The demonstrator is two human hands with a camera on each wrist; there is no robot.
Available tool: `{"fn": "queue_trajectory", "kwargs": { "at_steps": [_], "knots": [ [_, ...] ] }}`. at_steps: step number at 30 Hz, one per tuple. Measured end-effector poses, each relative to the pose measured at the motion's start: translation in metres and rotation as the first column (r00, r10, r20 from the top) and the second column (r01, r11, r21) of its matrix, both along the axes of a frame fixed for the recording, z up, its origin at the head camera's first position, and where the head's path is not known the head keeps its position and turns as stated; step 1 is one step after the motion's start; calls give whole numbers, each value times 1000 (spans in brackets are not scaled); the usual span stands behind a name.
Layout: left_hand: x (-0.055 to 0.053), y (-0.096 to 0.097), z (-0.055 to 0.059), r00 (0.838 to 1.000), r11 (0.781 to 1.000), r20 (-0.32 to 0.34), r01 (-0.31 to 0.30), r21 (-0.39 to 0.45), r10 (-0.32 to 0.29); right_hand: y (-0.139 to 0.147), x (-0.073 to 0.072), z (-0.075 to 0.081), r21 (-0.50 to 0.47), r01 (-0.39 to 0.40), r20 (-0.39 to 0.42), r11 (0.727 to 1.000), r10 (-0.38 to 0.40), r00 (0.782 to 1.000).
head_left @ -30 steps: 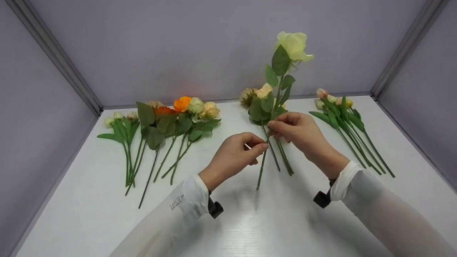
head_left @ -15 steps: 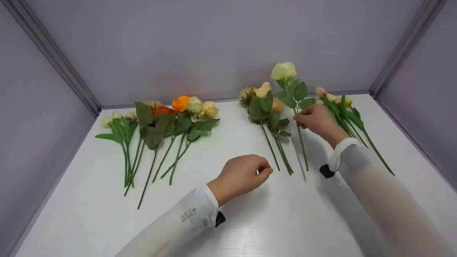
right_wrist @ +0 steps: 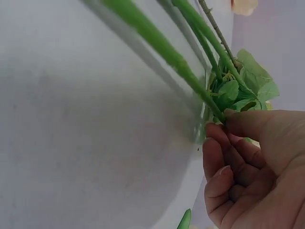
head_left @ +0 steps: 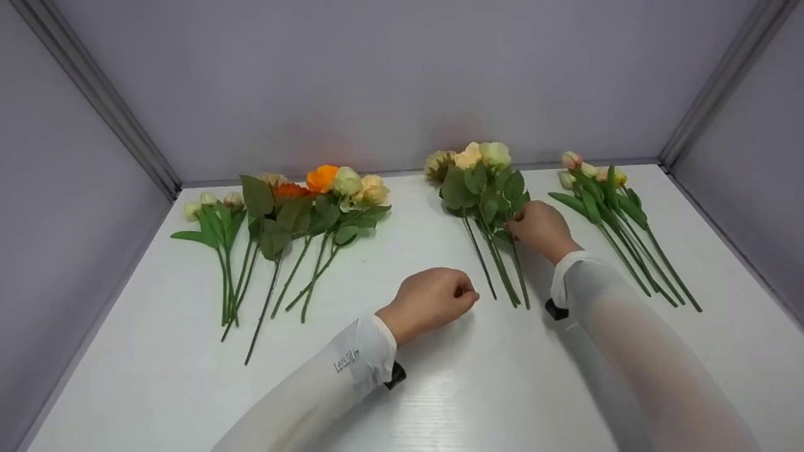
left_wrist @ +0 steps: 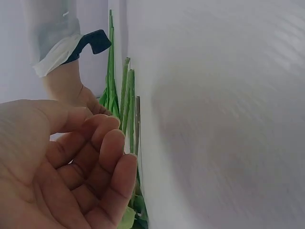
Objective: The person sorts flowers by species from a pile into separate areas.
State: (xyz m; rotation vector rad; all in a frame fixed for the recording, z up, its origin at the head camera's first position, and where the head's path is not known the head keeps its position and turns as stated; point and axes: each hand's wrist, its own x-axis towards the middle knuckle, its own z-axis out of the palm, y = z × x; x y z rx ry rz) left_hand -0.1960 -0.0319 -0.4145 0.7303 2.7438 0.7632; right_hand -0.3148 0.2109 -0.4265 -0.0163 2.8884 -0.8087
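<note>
My right hand (head_left: pixel 541 230) pinches the stem (right_wrist: pixel 174 59) of a pale greenish-white rose between thumb and fingers, just under its leaves. The rose's bloom (head_left: pixel 495 154) is beside a peach flower (head_left: pixel 468 156) and a brownish-beige flower (head_left: pixel 438 166) at the back of the white table. Its stem slants toward the front, just right of the other stems (head_left: pixel 500 270). My left hand (head_left: pixel 430 301) hovers over the table in front of this bunch. In the left wrist view its fingers (left_wrist: pixel 114 171) are loosely curled, holding nothing.
To the right lies a bunch of pink, white and yellow tulips (head_left: pixel 606 201). On the left, pale tulips (head_left: pixel 217 226) lie beside orange, green and peach flowers (head_left: pixel 320 182), their stems toward the front. Grey panels (head_left: pixel 402 81) wall in the table (head_left: pixel 433 408).
The left hand has let go of the rose stem and drawn back toward me. The right hand has carried the rose rightward, then lowered it leftward to the middle bunch.
</note>
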Motion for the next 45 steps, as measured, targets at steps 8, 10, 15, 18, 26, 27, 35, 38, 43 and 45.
{"fn": "queue_trajectory", "kwargs": {
  "at_steps": [8, 10, 15, 18, 26, 27, 35, 38, 43, 45],
  "knots": [
    [0, -9, -1, 1000, 1000, -10, -15, 4, 15, 8, 5, -8, 11, -31, -5, 999, 31, 1000],
    [0, -13, -1, 1000, 1000, -7, -24, 6, 24, 9, 7, -7, 2, -30, -11, 1000, 30, 999],
    [1, -26, -1, 999, 999, 15, -46, 24, 46, 6, 14, 2, -8, -36, -80, 999, 35, 996],
    [2, -35, -1, 998, 998, 21, -62, 33, 62, -5, 22, 9, -23, -66, -130, 998, 62, 990],
    [5, -55, 5, 996, 994, 21, -91, 65, 90, -55, 50, 8, 132, -247, -97, 960, 260, 961],
    [6, -57, 5, 996, 993, 19, -93, 66, 92, -59, 51, 5, 165, -256, -82, 953, 272, 959],
    [9, -64, 4, 995, 993, 7, -100, 66, 100, -73, 56, -10, 297, -264, -94, 918, 304, 948],
    [10, -60, 5, 996, 994, 6, -88, 58, 88, -71, 58, -12, 315, -301, -143, 900, 358, 923],
    [13, -57, 9, 997, 996, 28, -75, 42, 74, -54, 61, -13, 370, -347, -177, 862, 433, 884],
    [14, -58, 10, 996, 996, 31, -80, 34, 79, -45, 61, -13, 348, -365, -167, 863, 441, 882]
  ]
}}
